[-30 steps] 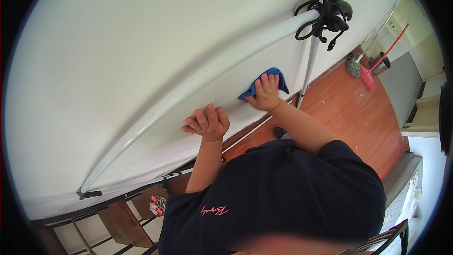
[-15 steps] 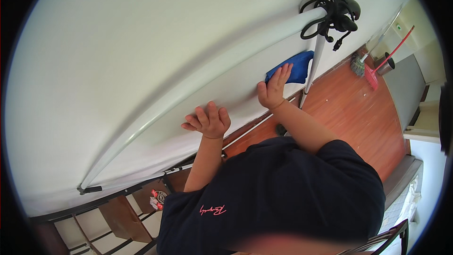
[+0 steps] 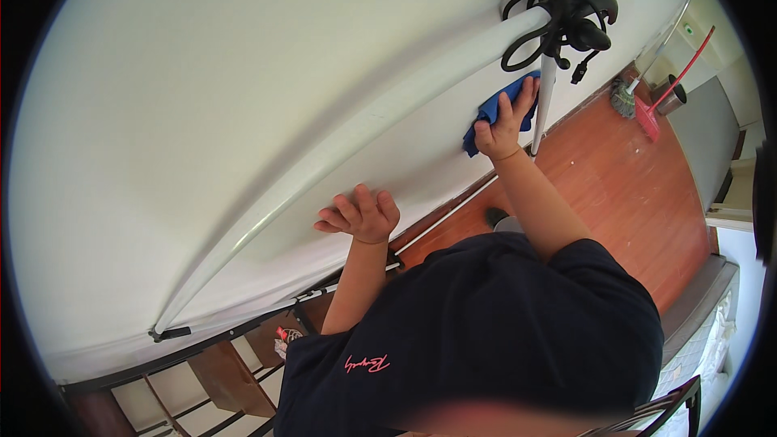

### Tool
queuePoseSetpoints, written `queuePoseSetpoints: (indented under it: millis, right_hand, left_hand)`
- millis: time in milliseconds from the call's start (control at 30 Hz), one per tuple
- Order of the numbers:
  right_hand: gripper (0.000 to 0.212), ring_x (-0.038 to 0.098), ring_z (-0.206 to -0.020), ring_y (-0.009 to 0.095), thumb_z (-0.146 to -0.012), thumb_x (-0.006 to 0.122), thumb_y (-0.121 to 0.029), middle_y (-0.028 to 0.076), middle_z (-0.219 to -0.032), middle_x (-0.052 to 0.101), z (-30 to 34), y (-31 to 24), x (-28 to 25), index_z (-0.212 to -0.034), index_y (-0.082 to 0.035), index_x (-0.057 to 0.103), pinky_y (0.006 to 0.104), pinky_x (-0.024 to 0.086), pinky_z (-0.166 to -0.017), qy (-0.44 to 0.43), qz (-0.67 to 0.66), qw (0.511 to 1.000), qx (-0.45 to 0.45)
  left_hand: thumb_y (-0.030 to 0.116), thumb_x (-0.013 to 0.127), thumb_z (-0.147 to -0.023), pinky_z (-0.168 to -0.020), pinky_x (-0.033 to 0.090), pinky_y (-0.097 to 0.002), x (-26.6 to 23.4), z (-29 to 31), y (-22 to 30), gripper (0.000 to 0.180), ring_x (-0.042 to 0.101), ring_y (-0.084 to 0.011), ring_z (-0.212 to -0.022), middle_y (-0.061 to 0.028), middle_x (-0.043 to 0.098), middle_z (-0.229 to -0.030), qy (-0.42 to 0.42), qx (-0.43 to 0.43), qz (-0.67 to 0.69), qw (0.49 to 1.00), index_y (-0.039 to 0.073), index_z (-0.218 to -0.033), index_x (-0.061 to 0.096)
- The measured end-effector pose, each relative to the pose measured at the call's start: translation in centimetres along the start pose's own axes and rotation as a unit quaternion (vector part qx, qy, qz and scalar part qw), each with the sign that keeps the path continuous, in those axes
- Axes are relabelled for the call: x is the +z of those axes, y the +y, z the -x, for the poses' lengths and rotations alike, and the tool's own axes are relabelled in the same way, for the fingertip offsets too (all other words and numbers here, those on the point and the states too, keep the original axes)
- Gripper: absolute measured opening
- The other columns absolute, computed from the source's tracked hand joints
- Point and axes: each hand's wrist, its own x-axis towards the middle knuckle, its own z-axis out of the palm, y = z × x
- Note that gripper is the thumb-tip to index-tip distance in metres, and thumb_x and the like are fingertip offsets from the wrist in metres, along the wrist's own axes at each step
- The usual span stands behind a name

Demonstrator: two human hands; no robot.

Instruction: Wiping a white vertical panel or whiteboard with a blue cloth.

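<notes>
A blue cloth point(image 3: 484, 117) lies bunched against the white wall point(image 3: 202, 48). My right hand point(image 3: 503, 133) presses on it, thumb at its near edge and fingers over the fabric. Lower and to the left, my left hand point(image 3: 364, 218) is held up by the wall with its fingers spread and nothing in them; whether the palm touches the wall I cannot tell. Above both hands runs a long white pole point(image 3: 324, 154), looking curved in this view. Its upper right end carries a bundle of black cord point(image 3: 558, 16), and a white upright point(image 3: 547, 89) drops from there beside the cloth.
A pink broom point(image 3: 647, 120), a grey mop point(image 3: 623, 99) and a metal bin point(image 3: 670, 95) stand on the reddish wooden floor point(image 3: 607, 186) at the far right. At lower left is a brown shelf unit point(image 3: 231, 380) with dark bars. A bed edge point(image 3: 696, 307) shows at lower right.
My right hand has slid the blue cloth up and to the right along the wall, close to the white upright, and the cloth looks more crumpled. My left hand has barely moved.
</notes>
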Motion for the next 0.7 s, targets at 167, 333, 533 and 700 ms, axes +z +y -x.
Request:
queuePoseSetpoints:
  millis: [167,333,533,700]
  right_hand:
    - [0.072,0.011,-0.141,0.043,-0.095,0.043,-0.047,0.030,-0.152,0.009,-0.7,-1.0,0.4,-0.145,0.002,0.024,0.0504,0.007,-0.113,0.013,0.008,0.992,0.122]
    - [0.059,0.010,-0.141,0.043,-0.100,0.037,-0.031,0.029,-0.152,0.009,-0.8,-2.2,0.4,-0.144,0.004,0.023,0.0499,0.009,-0.113,0.014,-0.002,0.991,0.136]
    - [0.053,0.018,-0.136,0.050,-0.096,0.041,-0.023,0.030,-0.150,0.017,1.4,-3.1,0.6,-0.141,0.003,0.033,0.0574,0.011,-0.110,0.013,0.020,0.995,0.094]
    - [0.059,0.025,-0.132,0.048,-0.087,0.058,-0.045,0.028,-0.147,0.025,0.7,-1.0,-1.4,-0.133,-0.009,0.048,0.0562,0.017,-0.107,-0.054,0.053,0.996,0.057]
  left_hand:
    - [0.029,0.043,-0.093,-0.112,-0.007,-0.0547,-0.4,-0.3,-0.2,0.052,0.001,-0.0411,-0.144,-0.0191,0.017,-0.155,-0.018,0.021,0.004,1.000,0.003,-0.138,0.043]
    - [0.029,0.043,-0.094,-0.112,-0.006,-0.0547,-0.2,-0.7,-0.2,0.051,0.001,-0.0408,-0.144,-0.0189,0.018,-0.154,-0.010,0.024,-0.001,1.000,0.002,-0.137,0.044]
    - [0.035,0.042,-0.095,-0.113,-0.005,-0.0555,0.1,0.1,-0.2,0.045,0.004,-0.0401,-0.144,-0.0158,0.021,-0.154,-0.004,0.008,-0.002,1.000,0.008,-0.129,0.053]
    - [0.034,0.042,-0.095,-0.113,-0.005,-0.0549,-0.2,-0.2,-0.3,0.048,0.003,-0.0399,-0.144,-0.0165,0.020,-0.155,-0.013,0.005,-0.005,1.000,0.007,-0.134,0.048]
